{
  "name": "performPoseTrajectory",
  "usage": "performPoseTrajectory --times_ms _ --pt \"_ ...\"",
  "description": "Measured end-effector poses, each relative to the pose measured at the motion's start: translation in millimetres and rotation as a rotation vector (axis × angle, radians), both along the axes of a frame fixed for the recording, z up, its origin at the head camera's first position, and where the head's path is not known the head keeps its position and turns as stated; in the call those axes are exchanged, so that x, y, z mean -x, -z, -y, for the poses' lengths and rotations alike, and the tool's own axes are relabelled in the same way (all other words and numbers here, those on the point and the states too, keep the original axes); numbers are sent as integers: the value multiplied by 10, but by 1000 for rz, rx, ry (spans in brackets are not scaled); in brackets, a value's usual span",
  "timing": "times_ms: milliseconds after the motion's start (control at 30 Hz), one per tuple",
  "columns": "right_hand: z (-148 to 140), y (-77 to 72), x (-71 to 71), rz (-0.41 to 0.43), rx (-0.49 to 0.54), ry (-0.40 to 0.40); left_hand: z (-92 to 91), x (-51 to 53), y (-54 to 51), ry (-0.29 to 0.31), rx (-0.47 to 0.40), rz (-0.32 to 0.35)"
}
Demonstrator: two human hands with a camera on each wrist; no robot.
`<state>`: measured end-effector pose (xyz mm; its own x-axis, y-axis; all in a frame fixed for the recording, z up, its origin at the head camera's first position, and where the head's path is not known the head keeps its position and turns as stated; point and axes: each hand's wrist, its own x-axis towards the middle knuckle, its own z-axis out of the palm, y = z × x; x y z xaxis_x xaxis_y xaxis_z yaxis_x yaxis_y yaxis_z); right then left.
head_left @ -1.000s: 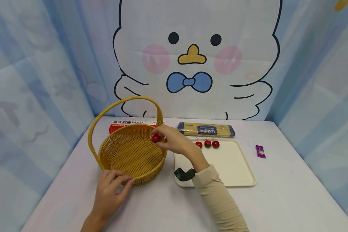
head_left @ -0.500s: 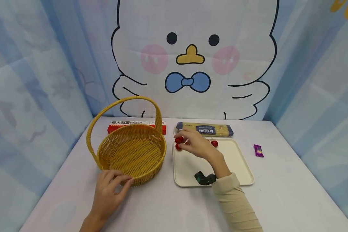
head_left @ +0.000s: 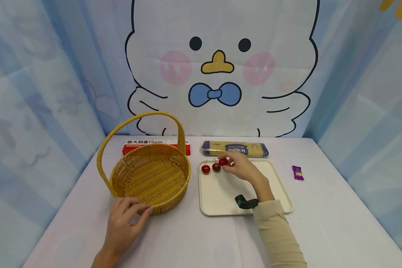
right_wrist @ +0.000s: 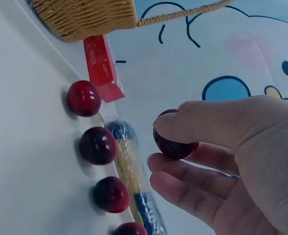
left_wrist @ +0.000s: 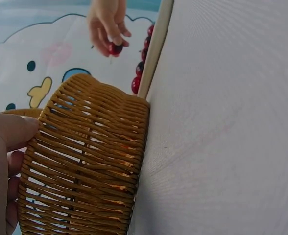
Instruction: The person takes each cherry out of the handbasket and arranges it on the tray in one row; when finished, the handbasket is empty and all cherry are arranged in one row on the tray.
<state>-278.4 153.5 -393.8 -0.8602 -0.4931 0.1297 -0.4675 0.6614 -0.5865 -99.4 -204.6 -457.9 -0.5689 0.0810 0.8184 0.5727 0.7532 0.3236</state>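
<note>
My left hand grips the near rim of a yellow-brown wicker basket with a tall arched handle; in the left wrist view its thumb lies against the weave. No item shows inside the basket. Over the far part of a cream tray, my right hand pinches a dark red cherry between thumb and fingers, held off the tray. Several cherries rest in a row along the tray's far edge, among them a bright red cherry and a darker cherry. In the head view, the hand hides some of them.
Behind the basket lies a red and white pasta box. A clear pack of spaghetti lies just beyond the tray. A small purple wrapped packet is to the tray's right. A printed curtain closes off the back.
My right hand, pinching a cherry, has moved right from the basket's rim to above the tray. Two cherries at the tray's left have come into view. My left hand stays on the basket.
</note>
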Motion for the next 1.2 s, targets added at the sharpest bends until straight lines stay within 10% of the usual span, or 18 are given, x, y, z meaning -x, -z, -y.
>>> performPoseTrajectory --times_ms 1200 --pt "-922 395 278 117 -67 355 9 -21 -8 -17 20 70"
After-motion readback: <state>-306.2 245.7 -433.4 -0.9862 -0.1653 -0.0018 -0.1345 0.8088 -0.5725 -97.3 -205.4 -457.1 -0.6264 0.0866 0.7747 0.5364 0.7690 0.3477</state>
